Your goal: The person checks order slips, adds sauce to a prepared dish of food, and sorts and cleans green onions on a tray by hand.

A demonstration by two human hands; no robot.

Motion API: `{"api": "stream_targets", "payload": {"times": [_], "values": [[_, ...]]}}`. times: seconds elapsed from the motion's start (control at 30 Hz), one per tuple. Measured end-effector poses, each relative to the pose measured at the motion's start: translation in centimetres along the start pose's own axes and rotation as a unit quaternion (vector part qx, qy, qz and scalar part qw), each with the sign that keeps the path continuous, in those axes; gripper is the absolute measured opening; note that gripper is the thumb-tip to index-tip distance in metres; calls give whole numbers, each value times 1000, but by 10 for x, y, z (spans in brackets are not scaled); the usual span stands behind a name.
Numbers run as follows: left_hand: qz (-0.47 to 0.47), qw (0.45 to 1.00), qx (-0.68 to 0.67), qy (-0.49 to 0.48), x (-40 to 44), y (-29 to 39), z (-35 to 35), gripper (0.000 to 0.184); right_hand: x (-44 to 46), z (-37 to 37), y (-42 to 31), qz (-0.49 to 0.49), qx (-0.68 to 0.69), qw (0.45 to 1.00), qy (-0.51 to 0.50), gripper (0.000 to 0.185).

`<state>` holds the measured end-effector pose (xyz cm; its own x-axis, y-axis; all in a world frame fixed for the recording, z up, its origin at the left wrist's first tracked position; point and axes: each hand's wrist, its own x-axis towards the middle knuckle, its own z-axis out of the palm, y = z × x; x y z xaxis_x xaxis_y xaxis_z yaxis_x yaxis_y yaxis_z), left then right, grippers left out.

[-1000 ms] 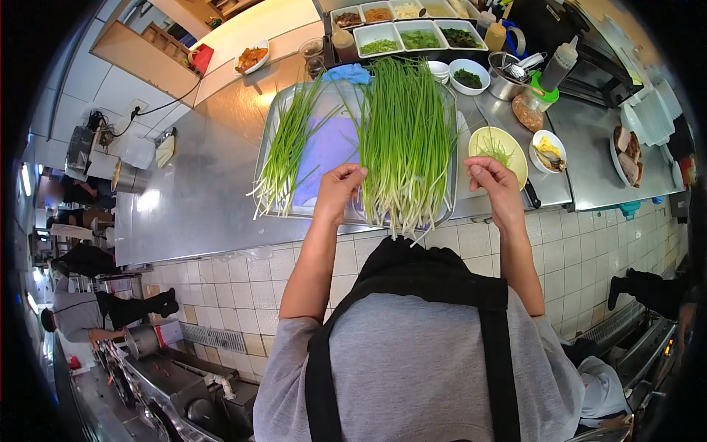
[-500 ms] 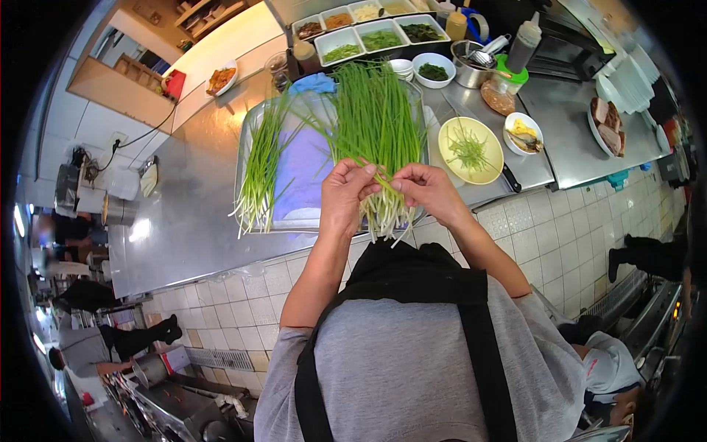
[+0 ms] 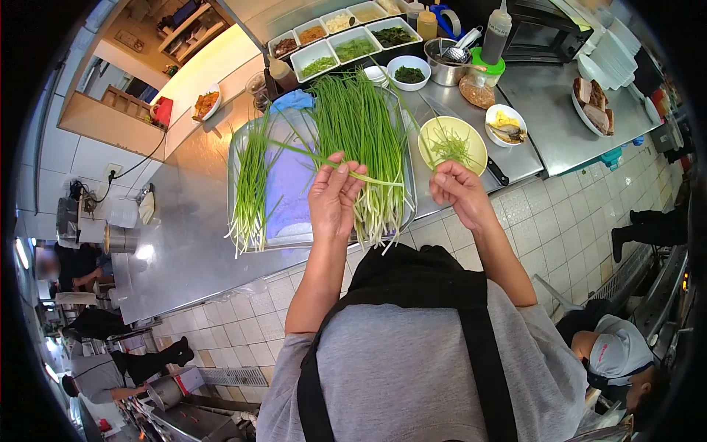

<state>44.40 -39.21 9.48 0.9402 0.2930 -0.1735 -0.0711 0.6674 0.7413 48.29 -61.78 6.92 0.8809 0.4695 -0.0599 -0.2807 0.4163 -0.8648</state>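
My left hand (image 3: 333, 193) is closed around a few long green leaves of what look like garlic chives (image 3: 298, 149), lying across its fingers. My right hand (image 3: 458, 193) is pinched shut by the near rim of a yellow bowl (image 3: 480, 151); a thin green chive leaf (image 3: 417, 125) appears to run up from its fingertips. Thin green scraps (image 3: 451, 147) lie in that bowl. Below my left hand, a big bunch of chives (image 3: 357, 121) with white ends rests on a metal tray (image 3: 410, 210). A smaller bunch (image 3: 249, 184) lies at the tray's left side.
A black-handled knife (image 3: 498, 173) lies right of the yellow bowl. Behind are a bowl of dark greens (image 3: 409, 74), a metal pot (image 3: 445, 68) and several topping containers (image 3: 315, 62). A blue cloth (image 3: 292, 100) sits at the tray's back. Other people (image 3: 618, 346) are around the kitchen.
My hands have moved apart: the right has gone to the right, toward the yellow bowl, with a thin leaf seemingly in it. The left still holds chives, shifted slightly left.
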Motion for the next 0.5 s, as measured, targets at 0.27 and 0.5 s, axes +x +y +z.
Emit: {"api": "stream_targets", "payload": {"times": [0.27, 0.5], "values": [[-59, 997, -5, -50, 0, -16, 4, 16, -6, 17, 10, 47, -171, 984, -17, 9], [-55, 997, -16, -55, -4, -17, 16, 18, -5, 18, 21, 2, -282, 959, 14, 10]]}}
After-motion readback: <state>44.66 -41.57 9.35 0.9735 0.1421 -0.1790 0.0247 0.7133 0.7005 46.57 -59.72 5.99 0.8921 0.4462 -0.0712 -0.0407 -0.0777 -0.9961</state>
